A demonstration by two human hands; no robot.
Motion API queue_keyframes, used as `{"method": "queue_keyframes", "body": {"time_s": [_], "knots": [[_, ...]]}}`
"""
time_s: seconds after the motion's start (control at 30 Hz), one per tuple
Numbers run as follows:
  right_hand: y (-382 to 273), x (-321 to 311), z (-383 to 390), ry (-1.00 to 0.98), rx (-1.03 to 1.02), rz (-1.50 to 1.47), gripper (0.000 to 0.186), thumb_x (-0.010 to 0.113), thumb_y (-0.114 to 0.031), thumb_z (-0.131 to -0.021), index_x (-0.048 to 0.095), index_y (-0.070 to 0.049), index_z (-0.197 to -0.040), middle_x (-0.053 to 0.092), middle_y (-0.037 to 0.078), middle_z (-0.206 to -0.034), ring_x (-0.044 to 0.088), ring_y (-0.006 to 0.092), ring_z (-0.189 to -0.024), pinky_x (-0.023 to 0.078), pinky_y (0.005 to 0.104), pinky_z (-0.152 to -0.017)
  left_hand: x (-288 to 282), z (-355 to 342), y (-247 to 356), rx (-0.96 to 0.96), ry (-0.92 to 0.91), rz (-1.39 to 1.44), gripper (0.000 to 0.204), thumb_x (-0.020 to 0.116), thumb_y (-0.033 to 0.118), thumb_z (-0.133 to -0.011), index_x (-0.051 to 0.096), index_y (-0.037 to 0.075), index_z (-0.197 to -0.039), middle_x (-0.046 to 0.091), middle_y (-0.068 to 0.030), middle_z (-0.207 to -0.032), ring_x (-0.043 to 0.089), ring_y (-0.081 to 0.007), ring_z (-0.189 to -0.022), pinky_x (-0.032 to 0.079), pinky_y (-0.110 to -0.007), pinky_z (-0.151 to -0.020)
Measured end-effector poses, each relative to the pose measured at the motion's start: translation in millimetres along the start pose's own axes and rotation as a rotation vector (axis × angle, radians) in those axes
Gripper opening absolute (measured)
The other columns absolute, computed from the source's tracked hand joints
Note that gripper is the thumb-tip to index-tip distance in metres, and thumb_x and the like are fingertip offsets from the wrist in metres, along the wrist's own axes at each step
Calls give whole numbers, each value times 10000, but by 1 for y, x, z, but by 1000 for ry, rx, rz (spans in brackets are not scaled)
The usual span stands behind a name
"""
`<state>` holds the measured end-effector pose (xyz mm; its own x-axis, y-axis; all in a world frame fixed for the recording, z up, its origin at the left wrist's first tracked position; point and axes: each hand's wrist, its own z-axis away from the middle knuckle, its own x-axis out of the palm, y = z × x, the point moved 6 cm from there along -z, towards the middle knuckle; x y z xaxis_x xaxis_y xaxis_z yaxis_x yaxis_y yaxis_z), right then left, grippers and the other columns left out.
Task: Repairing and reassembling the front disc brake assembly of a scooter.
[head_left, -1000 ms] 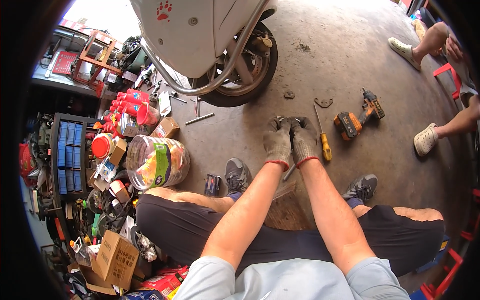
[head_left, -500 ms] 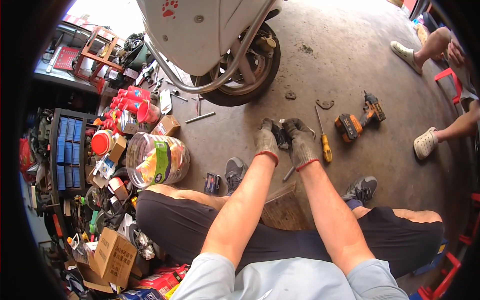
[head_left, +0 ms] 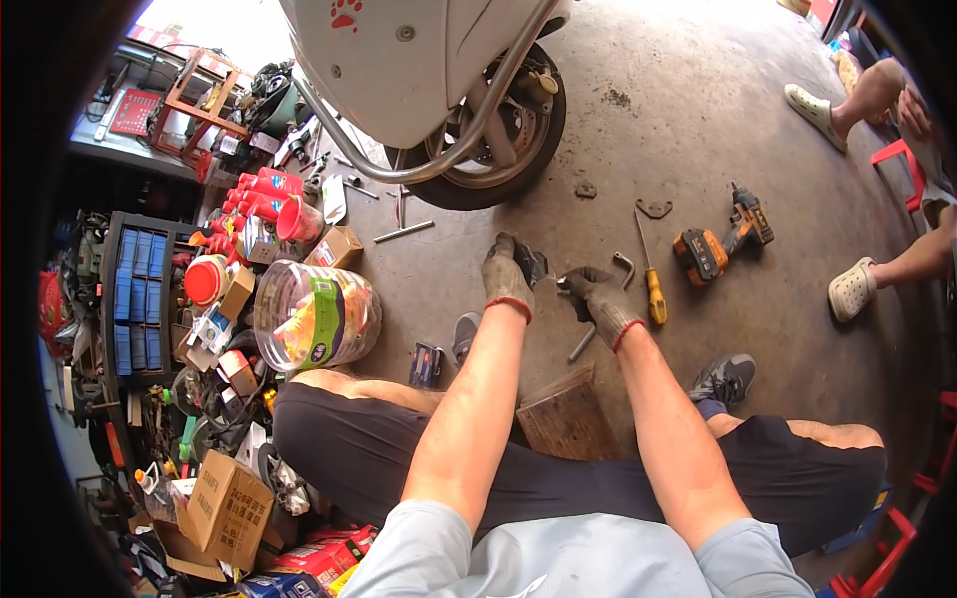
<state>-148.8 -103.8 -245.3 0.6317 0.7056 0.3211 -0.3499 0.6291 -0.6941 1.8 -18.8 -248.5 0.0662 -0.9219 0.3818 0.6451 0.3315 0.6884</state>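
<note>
Both my hands wear grey work gloves with red cuffs and are held over the concrete floor, in front of a white scooter's front wheel (head_left: 546, 149). My left hand (head_left: 505, 269) is closed on a small dark part (head_left: 533, 263), its exact kind unclear. A small gap to the right, my right hand (head_left: 604, 299) pinches a small shiny metal piece (head_left: 565, 284); its shape is too small to make out. Beneath and behind the right hand lies a bent metal bar wrench (head_left: 580, 344). A screwdriver (head_left: 656, 297) with a yellow handle rests just right of it.
Farther right sits an orange-and-black cordless driver (head_left: 726, 237). A flat plate with holes (head_left: 654, 208) and a small dark pad (head_left: 585, 189) lie beyond. A clear plastic tub (head_left: 289, 339), boxes and red bottles crowd the left. A wooden board (head_left: 568, 419) lies between my legs. Another person's feet show right.
My hands have moved apart, the left going left with the dark part, the right shifting slightly right and down. The bent wrench is now more exposed between them.
</note>
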Motion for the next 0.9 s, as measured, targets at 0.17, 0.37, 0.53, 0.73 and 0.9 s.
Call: {"method": "queue_keyframes", "body": {"time_s": [0.17, 0.37, 0.53, 0.73, 0.9], "knots": [[-37, 0, 13, 332, -466, 335, 372, 594, -128, -941, 611, -11, -1294, 684, 98, -1163, 637, 154, -984, 505, 288, -884, -2, 2, 0, 8, -32, -78, 179, 653, 251, -981, 631, 123, -857, 591, 8, -709, 551, -142, -583, 487, -312, -557], [-23, 4, -4, 116, -250, 95, 396, 630, -98, -894, 620, -8, -1280, 703, 80, -1030, 651, 139, -850, 529, 268, -723, 15, 18, -10, -33, -130, -187, 162, 642, 229, -982, 651, 104, -881, 661, -15, -787, 606, -150, -637, 503, -305, -584], [-20, -1, 2, 151, -231, -140, 410, 616, -26, -872, 626, -20, -1282, 687, 48, -981, 612, 105, -761, 504, 231, -675, 16, 17, -16, -113, -138, -93, 155, 619, 222, -990, 673, 85, -943, 700, -59, -832, 664, -169, -688, 531, -311, -606], [-31, 2, 8, 98, -381, 168, 440, 632, -22, -836, 629, -31, -1276, 700, 87, -1057, 649, 164, -906, 518, 274, -813, 8, 13, -15, -103, -62, -339, 159, 590, 214, -999, 650, 68, -1012, 682, -78, -881, 665, -209, -745, 564, -366, -663], [-40, 8, 15, 39, -510, 569, 462, 717, -69, -818, 618, -47, -1269, 687, 90, -1153, 650, 163, -1024, 523, 322, -926, 0, 5, -22, -133, -84, -376, 159, 591, 207, -997, 653, 61, -1003, 685, -86, -876, 663, -215, -702, 566, -364, -639]]}}
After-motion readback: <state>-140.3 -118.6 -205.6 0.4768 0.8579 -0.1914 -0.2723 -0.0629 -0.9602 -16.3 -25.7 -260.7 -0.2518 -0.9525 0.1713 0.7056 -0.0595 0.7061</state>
